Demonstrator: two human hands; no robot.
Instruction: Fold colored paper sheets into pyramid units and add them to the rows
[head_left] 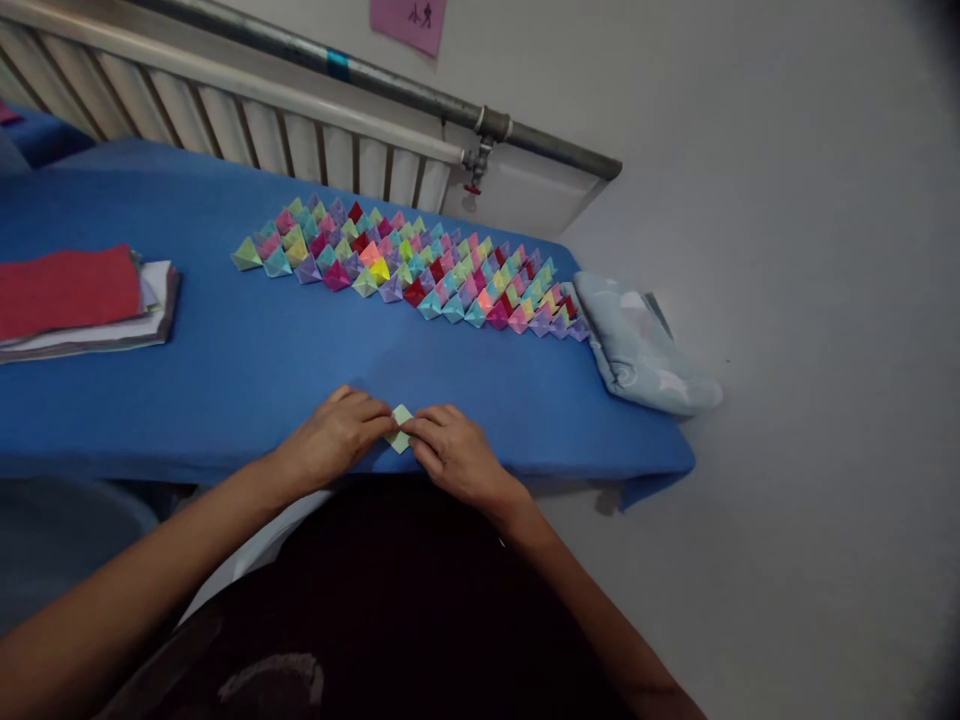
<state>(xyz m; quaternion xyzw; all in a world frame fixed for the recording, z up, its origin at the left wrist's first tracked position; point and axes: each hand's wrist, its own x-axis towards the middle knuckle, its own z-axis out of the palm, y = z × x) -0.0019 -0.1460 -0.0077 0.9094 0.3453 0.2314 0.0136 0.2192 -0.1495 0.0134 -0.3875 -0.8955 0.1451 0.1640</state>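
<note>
A small pale green folded paper piece (401, 428) lies on the blue table (225, 360) near its front edge. My left hand (337, 435) pinches its left side with curled fingers. My right hand (454, 455) presses and pinches its right side. Farther back, several rows of finished folded paper shapes (420, 265) in many colours stand in a long band across the table.
A stack of paper sheets with a red one on top (75, 300) lies at the left. A light blue cloth pouch (637, 345) rests at the table's right end. A radiator (225, 120) and a pipe (420, 90) run along the wall behind.
</note>
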